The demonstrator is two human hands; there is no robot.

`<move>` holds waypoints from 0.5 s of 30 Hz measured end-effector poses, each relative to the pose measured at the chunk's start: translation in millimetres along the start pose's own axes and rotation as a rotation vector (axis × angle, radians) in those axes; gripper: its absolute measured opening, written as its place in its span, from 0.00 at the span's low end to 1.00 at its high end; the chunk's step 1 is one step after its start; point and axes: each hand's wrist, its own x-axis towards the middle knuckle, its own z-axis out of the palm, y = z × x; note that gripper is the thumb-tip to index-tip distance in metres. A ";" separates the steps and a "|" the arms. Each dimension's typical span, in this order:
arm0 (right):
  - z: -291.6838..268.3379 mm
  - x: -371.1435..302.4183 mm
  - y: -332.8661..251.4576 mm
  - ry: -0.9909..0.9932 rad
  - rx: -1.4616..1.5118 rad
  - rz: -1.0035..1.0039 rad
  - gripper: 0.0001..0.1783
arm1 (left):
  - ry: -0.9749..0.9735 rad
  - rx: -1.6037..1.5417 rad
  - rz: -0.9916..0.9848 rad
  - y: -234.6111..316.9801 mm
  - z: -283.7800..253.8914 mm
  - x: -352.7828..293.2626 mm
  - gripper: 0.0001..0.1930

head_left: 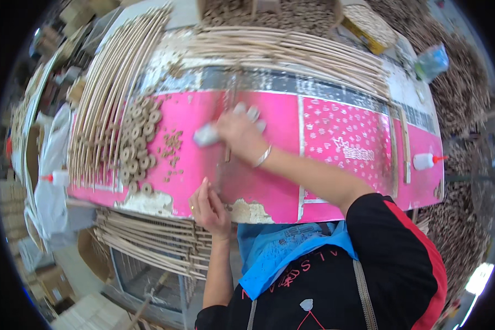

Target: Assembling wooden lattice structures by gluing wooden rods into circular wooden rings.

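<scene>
My right hand (pixel 241 135), smeared by motion, reaches over the middle of the pink table covering and is closed on a crumpled white cloth (pixel 206 135). The cloth is around or against a thin, blurred wooden stick (pixel 227 154) that runs away from me. Near the table's front edge, my left hand (pixel 210 212) has its fingertips pinched at the stick's near end. The exact contact there is blurred. To the left of both hands lie a heap of wooden rings (pixel 140 137) and scattered small wooden pieces (pixel 172 146).
Wooden rods (pixel 113 82) line the table's left side, and another bundle (pixel 291 47) lies across the back. A white squeeze bottle (pixel 423 161) lies at the right, another (pixel 58 177) at the left. Further rods (pixel 154 236) rest below the front edge. A plastic bottle (pixel 432 63) stands back right.
</scene>
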 end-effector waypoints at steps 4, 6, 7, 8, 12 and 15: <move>-44.1 -52.6 -45.5 -0.117 0.127 0.079 0.13 | -0.091 -0.127 -0.047 -2.1 -1.2 0.7 0.17; -96.3 -76.2 -47.4 -0.175 0.157 0.149 0.13 | -0.182 -0.145 -0.028 -5.0 -8.2 11.1 0.19; -131.7 -96.2 -40.9 -0.187 0.163 0.214 0.13 | -0.262 -0.177 -0.002 0.2 -2.4 25.1 0.23; -168.3 -121.1 -27.8 -0.007 0.130 0.207 0.15 | -0.268 -0.192 0.013 13.5 10.5 41.6 0.23; -321.3 -219.8 -29.8 0.141 -0.426 0.570 0.19 | -0.602 -0.130 0.335 54.6 91.9 105.2 0.38; -386.8 -320.0 -18.9 0.328 -0.589 0.788 0.21 | -0.702 -0.022 0.544 72.1 162.3 144.5 0.47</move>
